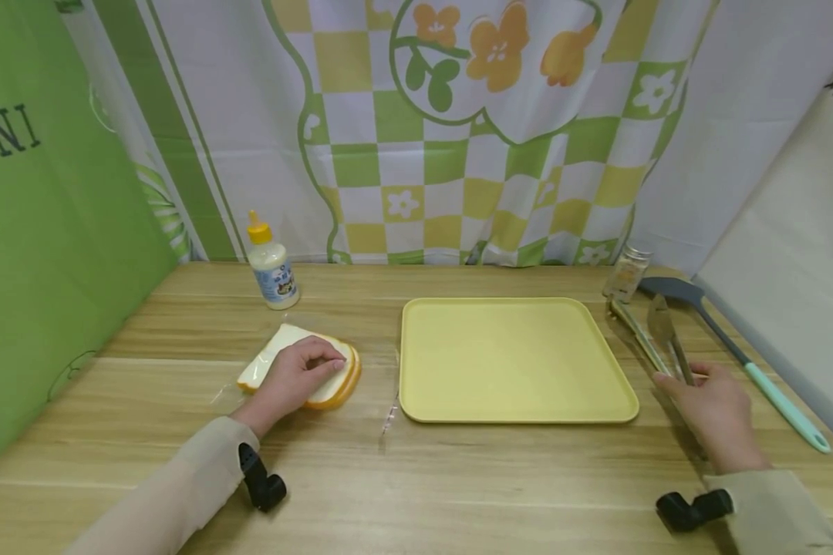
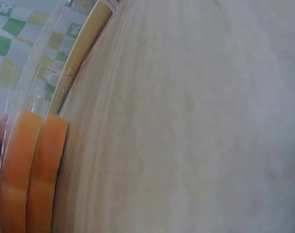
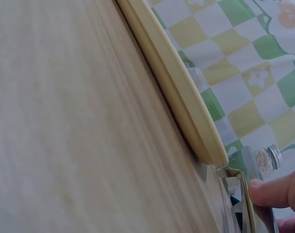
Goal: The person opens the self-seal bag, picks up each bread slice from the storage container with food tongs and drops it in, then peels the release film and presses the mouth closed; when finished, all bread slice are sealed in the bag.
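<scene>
Two stacked bread slices in clear wrapping lie left of the yellow tray; their orange crusts show at the left edge of the left wrist view. Over the top slice is my left hand, thumb and fingertips close together at the wrapping; whether they pinch it is unclear. Metal tongs are gripped by my right hand to the right of the tray, their arms spread apart. In the right wrist view, the thumb of the right hand presses against the tongs.
A bottle with a yellow cap stands behind the bread. At the back right are a glass seasoning jar and a spatula with a mint handle, which lies along the right side. A patterned curtain hangs behind the table.
</scene>
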The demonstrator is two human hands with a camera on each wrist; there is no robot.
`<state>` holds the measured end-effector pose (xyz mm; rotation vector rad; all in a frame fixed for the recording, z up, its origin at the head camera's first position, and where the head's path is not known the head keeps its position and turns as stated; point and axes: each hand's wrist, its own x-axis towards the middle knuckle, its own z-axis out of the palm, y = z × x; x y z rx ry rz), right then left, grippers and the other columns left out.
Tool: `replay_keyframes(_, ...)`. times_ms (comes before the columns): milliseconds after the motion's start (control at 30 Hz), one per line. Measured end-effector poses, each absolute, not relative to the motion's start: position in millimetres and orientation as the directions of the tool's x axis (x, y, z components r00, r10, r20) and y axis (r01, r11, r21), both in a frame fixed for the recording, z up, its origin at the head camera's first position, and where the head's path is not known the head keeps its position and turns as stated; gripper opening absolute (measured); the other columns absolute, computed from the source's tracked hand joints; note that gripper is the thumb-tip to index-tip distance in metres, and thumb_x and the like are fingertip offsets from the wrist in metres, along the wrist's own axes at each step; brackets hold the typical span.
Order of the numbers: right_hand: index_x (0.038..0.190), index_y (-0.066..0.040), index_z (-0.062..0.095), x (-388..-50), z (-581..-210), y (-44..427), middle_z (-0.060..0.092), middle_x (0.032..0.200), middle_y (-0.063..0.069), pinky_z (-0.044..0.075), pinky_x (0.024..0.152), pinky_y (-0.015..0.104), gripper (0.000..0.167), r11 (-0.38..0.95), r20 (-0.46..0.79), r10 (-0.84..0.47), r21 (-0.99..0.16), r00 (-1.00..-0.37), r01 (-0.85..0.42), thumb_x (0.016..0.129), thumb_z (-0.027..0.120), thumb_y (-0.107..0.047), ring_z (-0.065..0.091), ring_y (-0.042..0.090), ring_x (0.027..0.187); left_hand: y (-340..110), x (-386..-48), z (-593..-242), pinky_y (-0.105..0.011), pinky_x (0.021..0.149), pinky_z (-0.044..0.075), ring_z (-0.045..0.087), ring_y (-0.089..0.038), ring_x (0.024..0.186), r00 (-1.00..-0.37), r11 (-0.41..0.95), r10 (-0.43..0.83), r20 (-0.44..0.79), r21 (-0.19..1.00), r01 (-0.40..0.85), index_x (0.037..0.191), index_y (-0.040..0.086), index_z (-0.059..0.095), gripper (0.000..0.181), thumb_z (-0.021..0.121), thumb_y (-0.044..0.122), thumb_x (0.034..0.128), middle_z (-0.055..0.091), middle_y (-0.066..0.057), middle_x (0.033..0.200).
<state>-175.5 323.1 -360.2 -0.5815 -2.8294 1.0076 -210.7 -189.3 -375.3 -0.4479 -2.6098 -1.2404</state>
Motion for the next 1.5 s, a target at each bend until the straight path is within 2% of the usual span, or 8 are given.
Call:
replay_keyframes(267,0.135,0.016,0.027,-175,-356,322,0.039,0.124,0.043,0.044,0.076,0.052,0.083,0.729,-0.076,0.346,-0.606,-0.935,0.319,0.089,0.052,-0.048,0.044,0.053,0.105,-188,-211,-374,-0.025,0.075,0.046,0.058,-0.017,0.087,-0.933,0.596,0.18,0.312,0.72,0.355,0.083,0.008,0.071,0.005,0.069,0.013,0.0832,0.066,-0.002,0.087)
replay_keyframes(467,0.136,0.021,0.015,-175,-349,318,0.03,0.127,0.047,0.037,0.087,0.062,0.093,0.733,-0.053,0.309,-0.622,-0.95,0.273,0.089,0.05,-0.051,0.034,0.058,0.111,-190,-211,-363,-0.037,0.083,0.047,0.059,-0.022,0.092,-0.942,0.62,0.201,0.269,0.71,0.335,0.088,0.009,0.071,0.006,0.067,0.012,0.0844,0.067,-0.005,0.093)
replay_keyframes(667,0.133,0.022,0.023,-175,-341,305,0.036,0.121,0.045,0.038,0.082,0.063,0.085,0.769,0.069,0.284,-0.613,-0.956,0.184,0.089,0.054,-0.045,0.039,0.056,0.105,-188,-222,-331,-0.048,0.092,0.044,0.058,-0.028,0.106,-0.943,0.631,0.243,0.229,0.701,0.333,0.103,0.006,0.069,0.022,0.058,0.021,0.0919,0.066,-0.011,0.108)
replay_keyframes(800,0.127,0.019,0.036,-177,-338,298,0.043,0.11,0.038,0.042,0.071,0.052,0.073,0.777,0.129,0.273,-0.614,-0.953,0.139,0.089,0.056,-0.04,0.043,0.048,0.095,-177,-242,-310,-0.045,0.089,0.046,0.057,-0.027,0.107,-0.932,0.655,0.307,0.192,0.668,0.353,0.111,0.008,0.067,0.026,0.054,0.024,0.0945,0.064,-0.011,0.114)
replay_keyframes(900,0.125,0.02,0.038,-179,-338,292,0.044,0.107,0.035,0.041,0.069,0.048,0.07,0.787,0.151,0.255,-0.607,-0.955,0.114,0.09,0.056,-0.038,0.043,0.044,0.092,-165,-255,-303,-0.043,0.089,0.047,0.057,-0.027,0.106,-0.913,0.686,0.385,0.136,0.619,0.382,0.113,0.007,0.066,0.025,0.055,0.02,0.0941,0.064,-0.011,0.114)
replay_keyframes(1100,0.131,0.019,0.03,-181,-336,280,0.042,0.115,0.036,0.04,0.078,0.053,0.077,0.783,0.129,0.228,-0.613,-0.965,0.103,0.09,0.056,-0.04,0.043,0.046,0.099,-143,-273,-317,-0.038,0.088,0.049,0.06,-0.026,0.102,-0.831,0.703,0.555,0.03,0.516,0.489,0.107,0.001,0.067,0.021,0.058,0.01,0.0907,0.067,-0.013,0.109)
replay_keyframes(1300,0.132,0.02,0.029,-182,-334,272,0.04,0.121,0.041,0.037,0.087,0.058,0.077,0.776,0.135,0.206,-0.625,-0.969,0.078,0.09,0.056,-0.039,0.041,0.05,0.108,-135,-280,-339,-0.032,0.085,0.049,0.062,-0.018,0.096,-0.802,0.71,0.595,-0.054,0.501,0.494,0.103,0.007,0.07,0.018,0.06,0.014,0.0901,0.069,-0.006,0.103)
replay_keyframes(1500,0.131,0.021,0.029,-181,-333,268,0.041,0.12,0.038,0.036,0.088,0.057,0.075,0.774,0.159,0.191,-0.632,-0.969,0.049,0.09,0.056,-0.036,0.041,0.049,0.108,-133,-280,-350,-0.024,0.067,0.046,0.053,-0.008,0.071,-0.793,0.665,0.609,-0.001,0.546,0.51,0.087,0.008,0.071,0.01,0.062,0.013,0.0882,0.067,0.0,0.08)
